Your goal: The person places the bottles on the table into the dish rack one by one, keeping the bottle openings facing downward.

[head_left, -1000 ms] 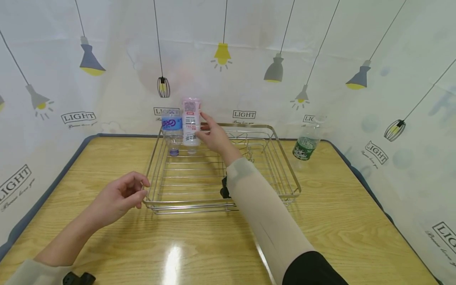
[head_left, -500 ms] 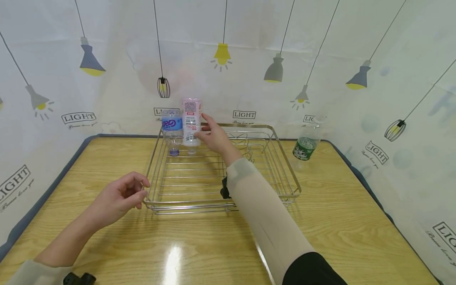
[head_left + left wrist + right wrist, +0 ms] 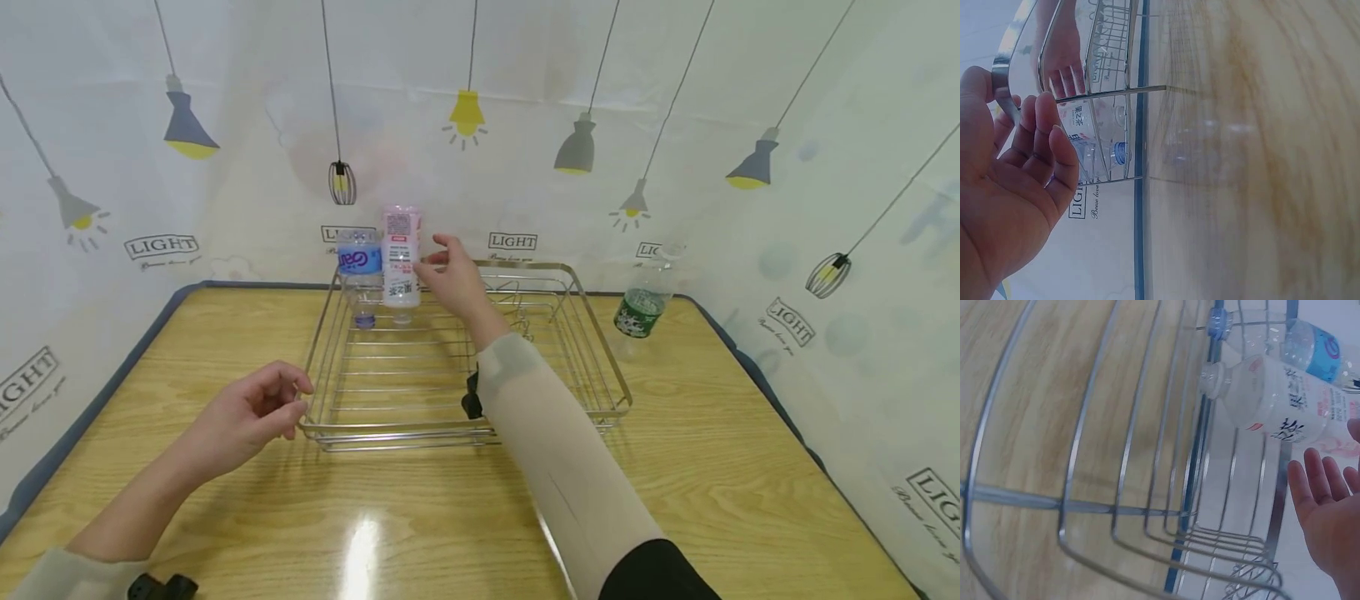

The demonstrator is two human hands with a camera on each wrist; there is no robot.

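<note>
My right hand (image 3: 456, 282) is just right of a white-and-pink plastic bottle (image 3: 401, 254), fingers loosely bent and apart from it. That bottle stands cap down at the back of the wire basket (image 3: 408, 427). Against its left side is a clear bottle with a blue label (image 3: 360, 258), also cap down. My left hand (image 3: 243, 412) is at the basket's front left corner, fingers loosely curved. In the left wrist view, the rim (image 3: 1000, 78) passes between thumb and fingers; firm contact cannot be told. The right wrist view shows a gap between my right fingers and the pink bottle (image 3: 1291, 403).
A clear bottle with a green label (image 3: 640, 312) is right of the basket on the wooden table (image 3: 420, 517). Behind the table hangs a cloth (image 3: 255, 167) printed with lamps.
My right hand has let go of the white-and-pink bottle and drawn slightly right. The bottle stays in place. My left hand has hardly moved.
</note>
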